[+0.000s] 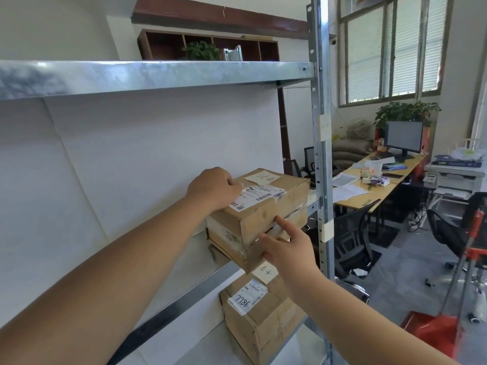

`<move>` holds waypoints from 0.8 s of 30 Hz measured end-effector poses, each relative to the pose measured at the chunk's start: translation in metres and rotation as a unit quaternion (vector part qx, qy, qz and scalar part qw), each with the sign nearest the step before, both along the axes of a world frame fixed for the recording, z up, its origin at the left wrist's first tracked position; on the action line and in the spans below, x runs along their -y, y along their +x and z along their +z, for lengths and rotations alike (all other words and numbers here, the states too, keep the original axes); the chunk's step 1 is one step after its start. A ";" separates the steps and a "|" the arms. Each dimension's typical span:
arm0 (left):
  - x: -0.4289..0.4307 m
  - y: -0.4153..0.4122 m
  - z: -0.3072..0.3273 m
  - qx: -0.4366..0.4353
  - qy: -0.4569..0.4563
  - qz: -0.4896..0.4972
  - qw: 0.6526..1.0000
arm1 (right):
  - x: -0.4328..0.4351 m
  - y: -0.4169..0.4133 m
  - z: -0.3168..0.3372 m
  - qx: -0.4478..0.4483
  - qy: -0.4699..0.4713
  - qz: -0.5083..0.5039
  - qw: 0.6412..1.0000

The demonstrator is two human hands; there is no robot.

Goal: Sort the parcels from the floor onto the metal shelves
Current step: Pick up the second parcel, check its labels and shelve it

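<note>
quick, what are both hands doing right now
Left hand: open, resting on top of the upper brown cardboard parcel.
Right hand: open, index finger touching that parcel's front side, holding nothing.

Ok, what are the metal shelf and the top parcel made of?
The metal shelf looks like galvanised steel: mottled grey sheen. The top parcel is brown cardboard, matte, scuffed at edges, seams apparently taped; its shipping label looks like white printed paper.

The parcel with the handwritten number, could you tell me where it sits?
Head view, lower centre-right: the numbered parcel sits on the lower shelf, beneath the stacked parcels.
</note>
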State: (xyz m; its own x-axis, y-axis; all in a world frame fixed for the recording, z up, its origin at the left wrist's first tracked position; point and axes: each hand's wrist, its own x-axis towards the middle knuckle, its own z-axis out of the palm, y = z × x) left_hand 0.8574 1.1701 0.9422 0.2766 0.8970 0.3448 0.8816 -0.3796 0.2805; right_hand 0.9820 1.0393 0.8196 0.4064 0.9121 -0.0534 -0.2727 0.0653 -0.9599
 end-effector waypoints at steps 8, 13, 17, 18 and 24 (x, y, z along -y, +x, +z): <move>0.015 -0.001 -0.002 0.013 0.032 -0.027 0.999 | -0.011 -0.003 0.016 -0.109 -0.027 0.015 0.994; 0.030 0.001 0.003 -0.028 -0.065 -0.075 0.995 | -0.018 -0.003 0.014 -0.151 -0.026 0.026 0.988; 0.037 0.000 -0.003 -0.136 -0.087 -0.107 0.981 | -0.025 -0.008 0.011 -0.151 -0.029 0.022 0.988; 0.035 -0.001 -0.005 -0.128 -0.073 -0.105 0.984 | -0.026 -0.010 0.010 -0.156 -0.030 0.022 0.987; 0.018 -0.004 -0.013 -0.050 -0.038 -0.102 0.993 | -0.029 -0.013 0.011 -0.154 -0.035 0.047 0.986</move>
